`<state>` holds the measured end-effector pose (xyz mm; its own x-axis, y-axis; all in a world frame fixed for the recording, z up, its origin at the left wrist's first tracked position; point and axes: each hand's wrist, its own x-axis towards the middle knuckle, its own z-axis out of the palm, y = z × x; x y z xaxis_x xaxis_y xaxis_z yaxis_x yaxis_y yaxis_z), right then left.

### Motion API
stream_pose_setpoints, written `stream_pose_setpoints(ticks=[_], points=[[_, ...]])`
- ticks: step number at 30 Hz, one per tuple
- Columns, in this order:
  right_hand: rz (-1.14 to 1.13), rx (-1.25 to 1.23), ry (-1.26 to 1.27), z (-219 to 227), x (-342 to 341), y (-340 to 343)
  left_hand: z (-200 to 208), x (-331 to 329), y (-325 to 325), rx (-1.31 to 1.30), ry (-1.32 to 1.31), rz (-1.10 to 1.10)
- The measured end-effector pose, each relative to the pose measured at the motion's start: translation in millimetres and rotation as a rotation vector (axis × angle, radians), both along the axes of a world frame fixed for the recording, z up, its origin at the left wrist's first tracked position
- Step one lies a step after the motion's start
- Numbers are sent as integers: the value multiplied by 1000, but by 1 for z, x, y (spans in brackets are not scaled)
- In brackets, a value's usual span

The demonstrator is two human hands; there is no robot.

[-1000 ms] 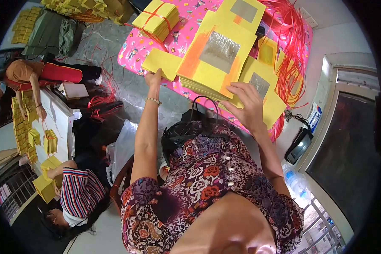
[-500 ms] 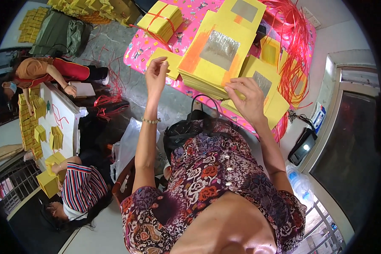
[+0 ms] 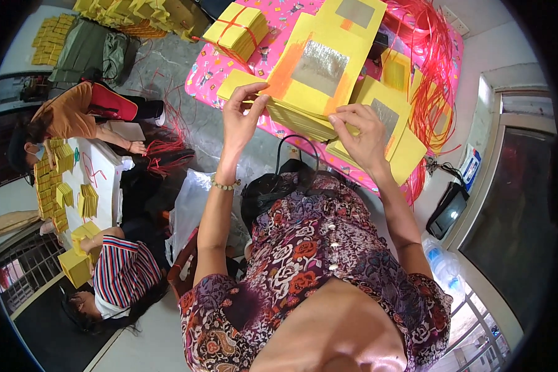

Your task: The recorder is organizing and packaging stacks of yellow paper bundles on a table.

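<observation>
A tall stack of yellow joss paper (image 3: 318, 69), its top sheet showing a silver foil square and orange bands, lies before me on a pink table. At the stack's near left corner, my left hand (image 3: 243, 118) has its thumb and forefinger closed about the edge. My right hand (image 3: 361, 135) pinches the near right corner, its other fingers curled. Under and beside the left fingers lies a lower yellow pile (image 3: 232, 84). Right of the stack, more foil-marked joss paper (image 3: 384, 115) is spread in overlapping layers.
A bundle tied with red ribbon (image 3: 237, 31) sits at the table's far left. Loose red strands (image 3: 425, 68) hang over the right side of the pink tablecloth (image 3: 198, 77). Two people work at a white table (image 3: 102, 177) with yellow bundles. A black bag (image 3: 263, 198) is at my lap.
My left hand has come right and slightly down, closing onto the stack's corner. My right hand stays at the other corner. At the left, the person in brown has shifted their arm and head.
</observation>
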<state>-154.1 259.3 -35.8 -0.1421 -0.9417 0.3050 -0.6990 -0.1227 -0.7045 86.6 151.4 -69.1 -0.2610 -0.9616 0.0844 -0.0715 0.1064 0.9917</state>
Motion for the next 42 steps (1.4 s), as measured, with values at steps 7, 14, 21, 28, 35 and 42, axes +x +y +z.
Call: stream_pose_setpoints(ticks=[7,14,21,28,35,42], points=[[-26,25,-31,-5,0,-1,0,-1,-2,-42,-31,0],[-36,39,-41,-5,2,-2,-2,0,-3,-49,-48,2],[-42,1,-27,-1,2,-3,7,-1,-2,-118,-193,26],[-46,-105,85,3,-3,-6,50,-16,-15,-711,-625,-73],[-143,-77,-104,2,-23,-29,43,-29,-64,-354,-225,-278],[-188,53,-266,-5,-48,-65,13,-49,-95,-115,-208,-391]])
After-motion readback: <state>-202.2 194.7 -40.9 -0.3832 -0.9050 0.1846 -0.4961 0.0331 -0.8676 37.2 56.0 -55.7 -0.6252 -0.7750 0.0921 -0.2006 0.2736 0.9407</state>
